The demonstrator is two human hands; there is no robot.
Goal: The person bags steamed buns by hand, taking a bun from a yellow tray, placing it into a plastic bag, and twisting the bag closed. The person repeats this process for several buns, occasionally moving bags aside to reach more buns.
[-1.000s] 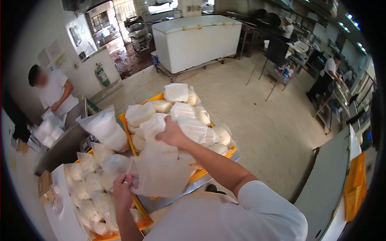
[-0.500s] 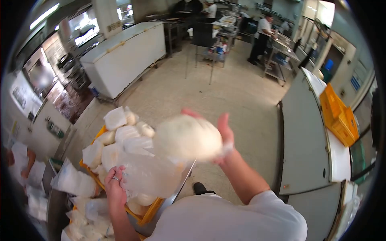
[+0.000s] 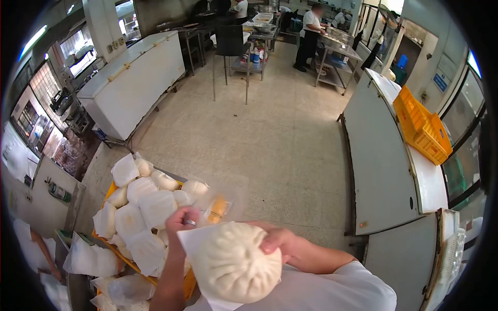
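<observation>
My right hand (image 3: 282, 244) holds a large white pleated steamed bun (image 3: 236, 264) on its square paper, close to my chest. My left hand (image 3: 182, 220), with a ring on one finger, grips the mouth of a clear plastic bag (image 3: 218, 205) just above and left of the bun. Below and to the left, a yellow crate (image 3: 111, 189) is piled with more paper-backed buns (image 3: 145, 205).
Bagged buns (image 3: 91, 259) lie at the lower left, near another person's arm (image 3: 44, 249). A white chest freezer (image 3: 129, 78) stands across the tiled floor. Steel-topped units with stacked yellow crates (image 3: 423, 127) run along the right. People work at tables (image 3: 311, 33) at the back.
My right hand lifted a bun from the pile, swung it right, then brought it down close to my chest. My left hand raised the bag's mouth toward it. My view turned right.
</observation>
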